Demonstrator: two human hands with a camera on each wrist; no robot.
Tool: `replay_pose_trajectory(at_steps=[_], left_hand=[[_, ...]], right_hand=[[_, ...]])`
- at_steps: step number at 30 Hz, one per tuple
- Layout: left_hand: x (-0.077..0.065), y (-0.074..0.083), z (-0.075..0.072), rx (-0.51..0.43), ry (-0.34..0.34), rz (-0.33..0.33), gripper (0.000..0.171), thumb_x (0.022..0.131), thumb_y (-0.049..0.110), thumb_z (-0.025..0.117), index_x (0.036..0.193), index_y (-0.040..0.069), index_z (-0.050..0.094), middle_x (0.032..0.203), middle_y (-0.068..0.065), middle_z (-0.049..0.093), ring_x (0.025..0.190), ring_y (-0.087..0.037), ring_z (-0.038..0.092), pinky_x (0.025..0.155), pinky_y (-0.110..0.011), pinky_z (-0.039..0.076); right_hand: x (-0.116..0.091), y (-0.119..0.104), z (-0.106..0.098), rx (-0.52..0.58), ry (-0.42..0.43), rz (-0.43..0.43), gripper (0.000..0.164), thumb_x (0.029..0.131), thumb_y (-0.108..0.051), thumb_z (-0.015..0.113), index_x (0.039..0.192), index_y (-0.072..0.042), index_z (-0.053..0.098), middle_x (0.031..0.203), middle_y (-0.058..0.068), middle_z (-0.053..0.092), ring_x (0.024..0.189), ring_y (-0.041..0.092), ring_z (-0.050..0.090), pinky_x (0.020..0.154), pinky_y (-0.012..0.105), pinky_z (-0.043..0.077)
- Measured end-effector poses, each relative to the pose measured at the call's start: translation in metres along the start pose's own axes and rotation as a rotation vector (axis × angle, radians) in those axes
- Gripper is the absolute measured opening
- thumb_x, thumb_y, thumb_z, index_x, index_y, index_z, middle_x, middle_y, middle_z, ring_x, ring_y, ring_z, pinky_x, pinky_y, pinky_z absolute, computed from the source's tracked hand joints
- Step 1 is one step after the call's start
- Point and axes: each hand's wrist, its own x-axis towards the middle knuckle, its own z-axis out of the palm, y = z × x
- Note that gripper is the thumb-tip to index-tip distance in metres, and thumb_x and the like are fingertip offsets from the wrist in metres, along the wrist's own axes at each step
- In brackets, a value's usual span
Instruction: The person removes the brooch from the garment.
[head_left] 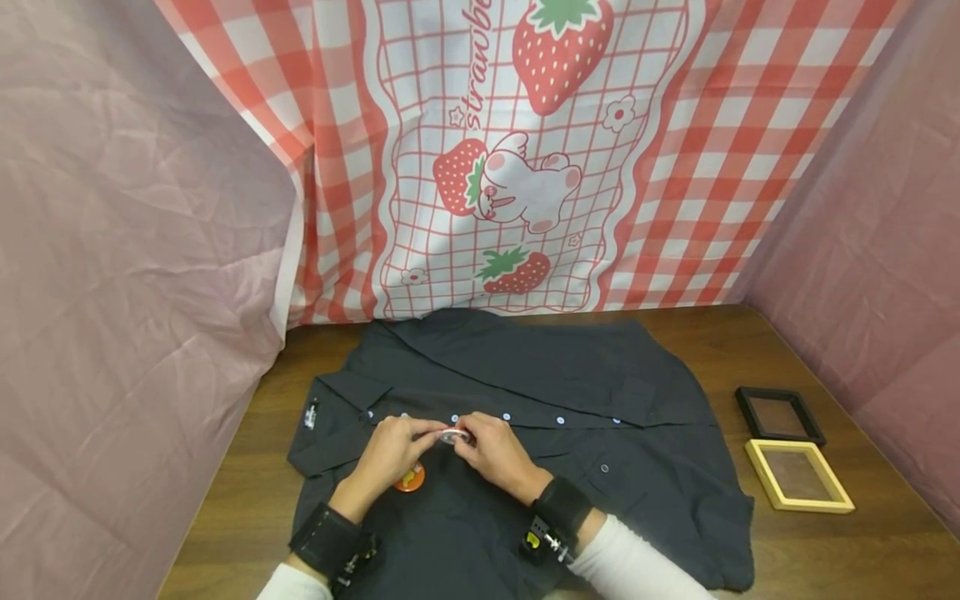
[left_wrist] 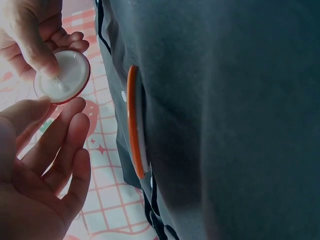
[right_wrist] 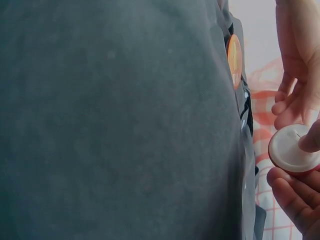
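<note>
Both hands hold a round pin badge (head_left: pixel 454 436) over a dark shirt (head_left: pixel 450 517) spread flat. In the left wrist view the badge's white back (left_wrist: pixel 74 72) faces the camera, with a thin red rim. My left hand (head_left: pixel 397 450) pinches its edge between thumb and fingers. My right hand (head_left: pixel 498 450) grips the opposite side, its thumb lying on the back by the pin. An orange badge (head_left: pixel 410 477) sits on the shirt beside the left hand, partly covered by it in the head view.
White buttons (head_left: pixel 560 421) run along the shirt's placket. Right of the shirt, a black frame (head_left: pixel 780 414) and a pale yellow frame (head_left: pixel 799 475) lie on the wooden table (head_left: pixel 840 550). A strawberry-print cloth (head_left: pixel 495 167) hangs behind, and pink cloths (head_left: pixel 135 250) hang at both sides.
</note>
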Motion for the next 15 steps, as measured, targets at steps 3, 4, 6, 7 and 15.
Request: replay_pose_trajectory(at_steps=[3,4,6,7,15], left_hand=[[0.0,0.0005,-0.0009,-0.022,-0.021,-0.029,0.013,0.086,0.022,0.074,0.097,0.018,0.08,0.078,-0.001,0.076,0.038,0.005,0.041,0.048,-0.015,0.039],[-0.0001,0.0005,-0.0006,-0.028,-0.026,-0.038,0.013,0.086,0.022,0.073,0.097,0.018,0.08,0.078,-0.001,0.076,0.037,0.006,0.042,0.049,-0.015,0.039],[-0.0001,0.001,-0.0001,-0.046,-0.038,-0.063,0.013,0.087,0.022,0.073,0.097,0.017,0.079,0.079,-0.002,0.076,0.036,0.004,0.045,0.048,-0.015,0.041],[-0.0001,0.0012,0.0002,-0.054,-0.043,-0.076,0.013,0.087,0.021,0.072,0.097,0.017,0.079,0.081,-0.003,0.076,0.036,0.004,0.046,0.048,-0.016,0.041],[0.0009,0.0023,0.0005,-0.1,-0.08,-0.167,0.013,0.089,0.019,0.07,0.098,0.015,0.078,0.082,-0.004,0.075,0.038,-0.003,0.048,0.043,-0.018,0.041]], right_hand=[[0.0009,0.0013,-0.0006,0.014,-0.002,-0.004,0.004,0.082,-0.009,0.07,0.082,-0.007,0.067,0.072,-0.002,0.058,0.062,0.005,0.052,0.057,0.013,0.042],[0.001,0.0016,-0.0006,0.017,-0.005,-0.003,0.004,0.082,-0.009,0.07,0.083,-0.007,0.067,0.072,-0.002,0.058,0.063,0.005,0.053,0.057,0.013,0.042],[0.0009,0.0022,-0.0003,0.021,-0.01,0.004,0.004,0.082,-0.009,0.07,0.083,-0.006,0.067,0.073,-0.002,0.058,0.063,0.006,0.053,0.057,0.014,0.042],[0.0008,0.0023,-0.0001,0.022,-0.011,0.009,0.005,0.082,-0.009,0.07,0.084,-0.006,0.067,0.073,-0.002,0.059,0.063,0.006,0.053,0.057,0.014,0.043],[-0.0001,0.0027,0.0019,0.036,0.003,0.022,0.006,0.081,-0.008,0.072,0.086,-0.009,0.068,0.075,-0.002,0.061,0.066,0.005,0.054,0.059,0.015,0.044]])
